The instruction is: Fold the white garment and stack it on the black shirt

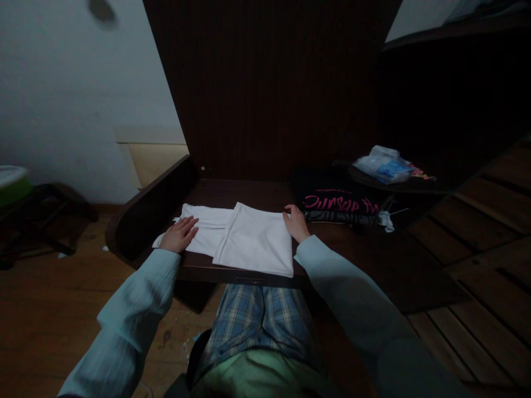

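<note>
Plaid shirt (257, 320) on the person's lap, nearest me. Beyond it, a folded white cloth (249, 243) lies on the dark surface (373, 260), by the front edge. L hand (179, 235) rests flat on the cloth's left part, fingers (188, 225) spread, gripping nothing. R hand (297, 224) touches the far right corner; can't tell if its fingers pinch it. Black printed shirt (340, 202) & plastic bag (384, 164) sit further right.

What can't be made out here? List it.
Head view.
Unreadable: black garment with pink lettering, folded, dim.
Blurred, too small: contents of clear plastic bag.
Cut by left edge: green-rimmed tub.
Unclear: whether right hand grips white folded cloth.
</note>
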A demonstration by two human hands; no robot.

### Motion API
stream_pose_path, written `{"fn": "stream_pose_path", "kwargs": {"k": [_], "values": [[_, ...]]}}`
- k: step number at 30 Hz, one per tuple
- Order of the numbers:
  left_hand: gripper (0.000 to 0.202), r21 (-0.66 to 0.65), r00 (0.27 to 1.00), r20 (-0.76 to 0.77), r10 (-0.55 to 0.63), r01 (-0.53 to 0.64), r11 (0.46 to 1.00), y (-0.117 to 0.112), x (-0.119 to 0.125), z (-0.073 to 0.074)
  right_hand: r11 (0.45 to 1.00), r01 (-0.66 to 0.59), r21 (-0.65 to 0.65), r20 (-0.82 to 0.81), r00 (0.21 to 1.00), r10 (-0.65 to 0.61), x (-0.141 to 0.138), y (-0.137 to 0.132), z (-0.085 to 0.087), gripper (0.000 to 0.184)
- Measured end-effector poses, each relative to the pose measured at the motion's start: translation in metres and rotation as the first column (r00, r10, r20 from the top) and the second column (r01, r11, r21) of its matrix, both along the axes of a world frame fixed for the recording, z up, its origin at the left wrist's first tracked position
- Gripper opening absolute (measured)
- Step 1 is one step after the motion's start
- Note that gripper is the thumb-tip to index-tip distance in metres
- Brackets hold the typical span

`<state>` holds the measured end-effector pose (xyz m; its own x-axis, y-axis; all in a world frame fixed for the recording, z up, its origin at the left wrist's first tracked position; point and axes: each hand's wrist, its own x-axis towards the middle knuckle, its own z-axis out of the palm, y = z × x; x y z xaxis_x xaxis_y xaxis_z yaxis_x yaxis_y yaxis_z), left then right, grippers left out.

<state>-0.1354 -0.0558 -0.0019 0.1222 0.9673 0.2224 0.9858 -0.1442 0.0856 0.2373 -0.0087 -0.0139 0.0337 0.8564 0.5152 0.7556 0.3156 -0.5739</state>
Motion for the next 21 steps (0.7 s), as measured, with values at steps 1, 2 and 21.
{"fn": "stream_pose_path", "kwargs": {"k": [1,2,21], "values": [[0.045,-0.006,1.000,-0.009,0.026,-0.026,1.000,0.002,0.001,0.001,0.999,-0.041,0.034,-0.014,0.999,0.042,0.001,-0.002,0.001,0.016],[0.046,-0.014,0.998,-0.017,0.056,-0.057,0.998,0.004,0.002,0.001,0.994,-0.092,0.067,-0.022,0.995,0.093,0.002,-0.004,0.002,0.018],[0.045,-0.040,0.996,0.020,0.083,-0.082,0.996,0.020,0.002,0.005,0.912,-0.403,-0.079,0.052,0.912,0.407,0.023,-0.044,0.007,0.004]]}}
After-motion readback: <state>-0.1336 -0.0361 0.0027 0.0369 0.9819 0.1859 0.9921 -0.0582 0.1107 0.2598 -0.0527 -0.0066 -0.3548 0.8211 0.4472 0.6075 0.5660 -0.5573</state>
